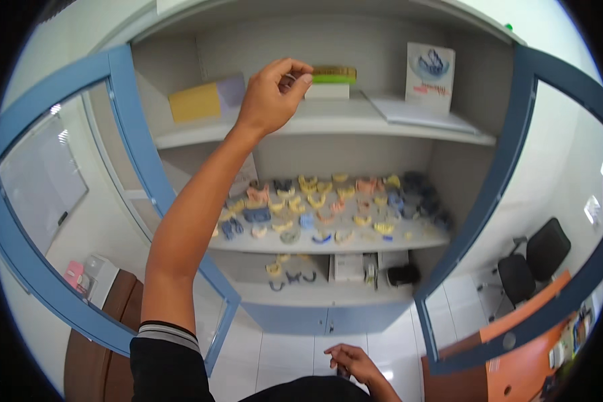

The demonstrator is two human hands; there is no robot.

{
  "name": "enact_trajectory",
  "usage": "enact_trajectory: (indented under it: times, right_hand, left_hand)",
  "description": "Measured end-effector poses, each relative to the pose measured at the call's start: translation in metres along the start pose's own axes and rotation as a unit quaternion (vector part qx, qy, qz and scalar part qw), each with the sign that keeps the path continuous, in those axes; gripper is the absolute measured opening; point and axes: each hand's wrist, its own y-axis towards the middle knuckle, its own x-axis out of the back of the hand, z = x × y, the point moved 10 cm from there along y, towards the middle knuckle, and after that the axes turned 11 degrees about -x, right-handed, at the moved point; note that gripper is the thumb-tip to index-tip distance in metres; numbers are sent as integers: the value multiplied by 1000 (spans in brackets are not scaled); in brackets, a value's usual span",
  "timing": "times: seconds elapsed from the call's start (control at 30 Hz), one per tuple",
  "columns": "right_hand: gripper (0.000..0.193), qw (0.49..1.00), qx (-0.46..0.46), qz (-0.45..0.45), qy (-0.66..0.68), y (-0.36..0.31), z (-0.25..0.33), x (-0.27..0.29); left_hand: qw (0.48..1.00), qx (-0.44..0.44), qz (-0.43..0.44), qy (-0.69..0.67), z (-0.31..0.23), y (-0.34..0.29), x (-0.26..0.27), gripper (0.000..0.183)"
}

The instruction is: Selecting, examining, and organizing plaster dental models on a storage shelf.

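Two bare hands show. The left hand (278, 97), just short of twelve o'clock, is half curled, thumb and forefinger slightly apart; whether it grips or touches anything I cannot tell. Just beside its fingertips, a little past twelve on the top shelf (355, 124), sits one stack (335, 78) of three layers: olive-gold, green, white. The right hand (355, 364), between five and six, is loosely bent; whether it holds anything is unclear.

Farther along that shelf are one yellow sheet (193, 104) and one lilac sheet (231, 92) toward eleven, one upright white booklet (430, 100) between one and two, and one flat white item (465, 125) near two. Dental casts (308, 182), too many to count surely, cover the middle shelf (301, 242). Two glazed doors stand open, the left door (119, 134) near nine, the right door (492, 194) near three. One black chair (516, 275) is toward four.
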Motion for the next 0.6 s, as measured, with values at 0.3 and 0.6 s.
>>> enact_trajectory:
  times: [0.3,0.6]
  right_hand:
    - [39,982,168,16,-83,67,18,135]
    - [52,972,208,78,-71,81,51,177]
  left_hand:
    - [923,124,178,319,171,84,-61,87]
    - [897,244,319,184,232,68,-103,100]
